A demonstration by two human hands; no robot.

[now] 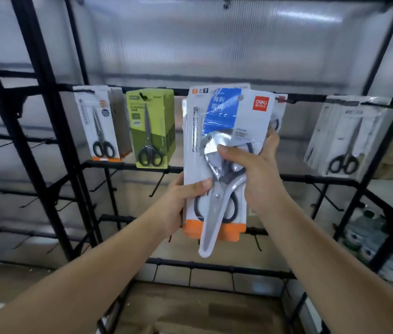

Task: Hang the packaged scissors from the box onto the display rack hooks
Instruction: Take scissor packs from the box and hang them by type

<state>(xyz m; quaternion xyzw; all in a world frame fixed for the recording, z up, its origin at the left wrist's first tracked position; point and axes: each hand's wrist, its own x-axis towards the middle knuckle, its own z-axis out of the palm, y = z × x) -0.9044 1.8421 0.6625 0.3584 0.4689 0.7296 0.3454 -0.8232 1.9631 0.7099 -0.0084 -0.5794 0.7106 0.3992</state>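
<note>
I hold a stack of white scissor packs with orange bottoms [192, 131] up in front of the black display rack [46, 97]. My left hand [181, 203] grips the stack's lower left edge, thumb across the front. My right hand [251, 169] grips a clear-sleeved pack with a blue and red label [241, 112] that lies slanted over the stack, blade tip pointing down. The source box is out of view.
White-and-orange scissor packs [101, 126], green packs [152, 128] and white packs [344, 138] hang on the rack's upper bar. Bare black hooks [159, 184] jut from the lower bars. Green-and-white goods [368, 242] sit on shelves at the right.
</note>
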